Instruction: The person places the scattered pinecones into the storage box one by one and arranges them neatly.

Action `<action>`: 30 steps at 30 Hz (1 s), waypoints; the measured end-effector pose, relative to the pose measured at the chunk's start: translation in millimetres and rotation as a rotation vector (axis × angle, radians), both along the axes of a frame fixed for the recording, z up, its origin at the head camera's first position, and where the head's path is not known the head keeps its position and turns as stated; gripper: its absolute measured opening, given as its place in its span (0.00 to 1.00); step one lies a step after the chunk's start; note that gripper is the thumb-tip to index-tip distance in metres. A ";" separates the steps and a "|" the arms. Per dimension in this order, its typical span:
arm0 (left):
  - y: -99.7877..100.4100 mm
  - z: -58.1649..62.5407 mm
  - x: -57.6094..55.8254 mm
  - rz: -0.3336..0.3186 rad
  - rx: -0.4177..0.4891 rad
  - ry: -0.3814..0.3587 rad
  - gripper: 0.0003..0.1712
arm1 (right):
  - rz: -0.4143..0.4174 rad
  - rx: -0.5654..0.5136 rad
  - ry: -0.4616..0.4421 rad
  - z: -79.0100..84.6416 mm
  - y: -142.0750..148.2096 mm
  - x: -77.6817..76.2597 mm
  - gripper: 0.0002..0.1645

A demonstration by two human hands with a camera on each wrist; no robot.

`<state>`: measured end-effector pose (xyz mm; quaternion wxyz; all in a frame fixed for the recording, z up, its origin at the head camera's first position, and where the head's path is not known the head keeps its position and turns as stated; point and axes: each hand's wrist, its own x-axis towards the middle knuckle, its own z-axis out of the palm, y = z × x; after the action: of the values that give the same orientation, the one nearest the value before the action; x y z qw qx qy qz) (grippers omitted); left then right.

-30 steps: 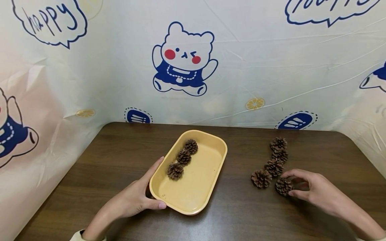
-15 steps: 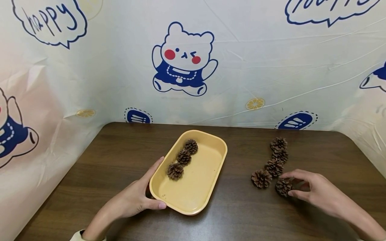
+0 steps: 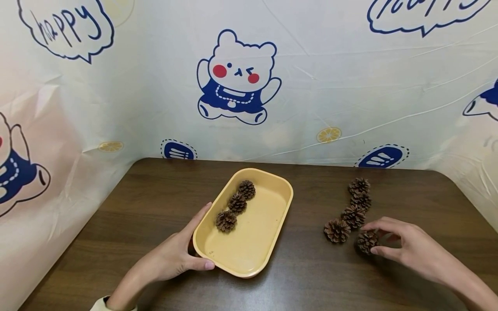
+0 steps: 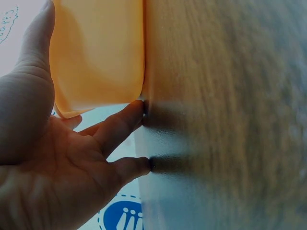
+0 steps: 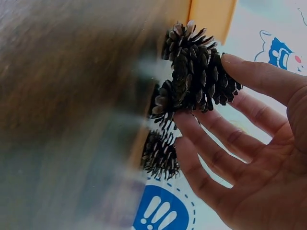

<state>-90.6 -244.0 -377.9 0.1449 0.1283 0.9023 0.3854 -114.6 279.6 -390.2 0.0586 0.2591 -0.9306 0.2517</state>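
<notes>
My right hand pinches a brown pine cone between thumb and fingertips, close over the table at the near end of a group of cones. In the right wrist view the thumb is on one side of that pine cone and the fingers are on the other. My left hand grips a yellow rectangular tray by its left side, thumb at the near corner of the rim. The left wrist view shows its fingers under the tray's end, with fingertips at the table. Three pine cones lie along the tray's left wall.
Several more pine cones form a slanting row on the dark wooden table, just left of and beyond my right hand. A printed cloth with a bear stands behind the table and at both sides.
The pine cone in my right hand has shifted very slightly right and shows a darker shadow at its left. My left hand and the tray stay put.
</notes>
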 end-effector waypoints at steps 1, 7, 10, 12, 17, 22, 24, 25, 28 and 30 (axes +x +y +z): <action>-0.1 0.1 0.1 0.000 -0.001 0.000 0.74 | -0.002 0.004 0.006 0.8 -0.6 0.3 0.28; -0.1 0.5 0.2 0.003 -0.006 -0.004 0.74 | 0.000 0.025 0.074 4.4 -5.2 1.4 0.31; -0.1 0.1 0.0 0.002 -0.005 -0.004 0.74 | 0.006 0.018 0.095 5.9 -7.4 1.7 0.32; -0.2 -0.2 0.0 0.002 -0.005 -0.004 0.74 | 0.011 0.014 0.103 7.0 -8.8 2.0 0.33; -0.4 -0.5 0.2 0.004 -0.003 -0.006 0.74 | 0.013 0.012 0.103 10.5 -12.2 2.8 0.34; -0.3 -0.4 0.1 -0.001 -0.002 0.001 0.74 | 0.048 -0.023 0.120 12.1 -16.1 3.1 0.36; -0.2 -0.3 0.1 -0.004 -0.001 0.004 0.74 | 0.070 -0.044 0.124 12.6 -17.9 3.2 0.36; -0.2 -0.2 0.1 -0.006 -0.001 0.006 0.74 | 0.080 -0.052 0.128 12.7 -19.1 3.4 0.37; -0.2 -0.1 0.0 -0.008 -0.001 0.008 0.74 | 0.102 -0.070 0.132 13.7 -23.0 3.7 0.37; 0.0 -0.3 -0.3 -0.009 0.000 0.008 0.74 | 0.110 -0.079 0.133 14.8 -26.0 4.0 0.37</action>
<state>-90.8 -244.0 -378.2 0.1431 0.1336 0.9023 0.3841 -110.5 253.6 -375.4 0.1165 0.3233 -0.8984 0.2735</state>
